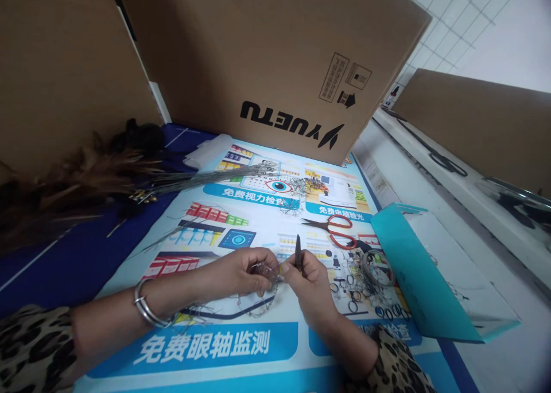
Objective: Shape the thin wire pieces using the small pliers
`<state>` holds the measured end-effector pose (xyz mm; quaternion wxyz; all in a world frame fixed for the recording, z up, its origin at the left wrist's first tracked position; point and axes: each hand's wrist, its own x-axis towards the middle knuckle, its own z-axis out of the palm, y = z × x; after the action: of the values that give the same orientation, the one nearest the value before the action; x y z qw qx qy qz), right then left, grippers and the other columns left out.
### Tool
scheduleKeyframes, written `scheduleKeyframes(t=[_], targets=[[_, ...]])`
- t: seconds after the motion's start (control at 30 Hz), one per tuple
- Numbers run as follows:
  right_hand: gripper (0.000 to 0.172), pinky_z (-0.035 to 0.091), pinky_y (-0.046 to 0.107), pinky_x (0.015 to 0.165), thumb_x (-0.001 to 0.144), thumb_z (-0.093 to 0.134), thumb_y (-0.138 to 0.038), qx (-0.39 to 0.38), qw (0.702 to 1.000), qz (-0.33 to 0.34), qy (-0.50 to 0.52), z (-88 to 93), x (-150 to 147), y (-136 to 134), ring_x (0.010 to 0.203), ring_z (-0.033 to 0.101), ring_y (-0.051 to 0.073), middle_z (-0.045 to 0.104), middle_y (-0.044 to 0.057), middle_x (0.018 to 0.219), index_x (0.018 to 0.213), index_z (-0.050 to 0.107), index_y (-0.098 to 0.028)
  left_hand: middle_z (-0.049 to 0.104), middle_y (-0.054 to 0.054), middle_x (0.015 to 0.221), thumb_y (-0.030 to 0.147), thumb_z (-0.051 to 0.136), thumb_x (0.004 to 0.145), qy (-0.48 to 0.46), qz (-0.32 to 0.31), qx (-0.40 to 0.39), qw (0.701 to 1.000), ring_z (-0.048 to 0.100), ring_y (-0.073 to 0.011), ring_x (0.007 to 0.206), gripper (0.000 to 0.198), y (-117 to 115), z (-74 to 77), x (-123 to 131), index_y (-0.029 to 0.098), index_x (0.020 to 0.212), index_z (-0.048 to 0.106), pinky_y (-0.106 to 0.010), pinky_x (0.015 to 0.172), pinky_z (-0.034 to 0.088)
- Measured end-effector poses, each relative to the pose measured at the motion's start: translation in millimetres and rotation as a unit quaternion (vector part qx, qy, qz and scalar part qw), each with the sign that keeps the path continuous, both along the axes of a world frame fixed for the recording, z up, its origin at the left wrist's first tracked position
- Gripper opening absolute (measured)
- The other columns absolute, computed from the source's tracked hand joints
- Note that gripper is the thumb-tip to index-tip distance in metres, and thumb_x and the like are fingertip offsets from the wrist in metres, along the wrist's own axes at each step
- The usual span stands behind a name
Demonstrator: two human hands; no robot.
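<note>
My left hand (241,271) is closed in a pinch on a thin wire ring piece (263,290) that hangs down over the printed poster (206,347). My right hand (307,281) is closed round a small dark tool (298,251) whose tip points up, and its fingers meet the left hand's at the wire. A metal bangle (146,311) sits on my left wrist. Both sleeves have a leopard print.
Red-handled scissors (338,231) lie just beyond my right hand. Several small rings and a tape roll (377,268) lie to the right. A teal box lid (426,278) is at right, feathers (81,181) with wire stems at left, cardboard boxes (275,54) behind.
</note>
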<state>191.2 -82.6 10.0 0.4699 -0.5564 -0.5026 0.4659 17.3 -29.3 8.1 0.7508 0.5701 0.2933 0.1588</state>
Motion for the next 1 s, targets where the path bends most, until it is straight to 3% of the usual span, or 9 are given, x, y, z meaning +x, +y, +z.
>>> scheduleKeyframes(t=[0.63,1.0], targets=[[0.013,0.035,0.021,0.055,0.075,0.059,-0.027,0.012,0.999,0.019,-0.041,7.6,-3.4,-1.9,0.058,0.041,0.009,0.048,-0.004,0.062,0.072,0.053,-0.016,0.058,0.003,0.061,0.028,0.066,0.070,-0.013,0.006,-0.005,1.000,0.039,-0.0070,0.046,0.022,-1.0,-1.6,0.0,0.016,0.082,0.052,-0.019,0.045,0.027],[0.013,0.037,0.021,0.055,0.074,0.060,-0.027,-0.021,0.999,0.012,0.028,6.9,-6.3,-3.5,0.057,0.044,0.009,0.051,-0.004,0.062,0.073,0.053,-0.016,0.058,0.002,0.060,0.028,0.066,0.069,0.012,0.016,-0.006,1.000,0.038,-0.0065,0.045,0.021,-1.5,-0.3,1.5,0.016,0.080,0.053,-0.018,0.043,0.025]])
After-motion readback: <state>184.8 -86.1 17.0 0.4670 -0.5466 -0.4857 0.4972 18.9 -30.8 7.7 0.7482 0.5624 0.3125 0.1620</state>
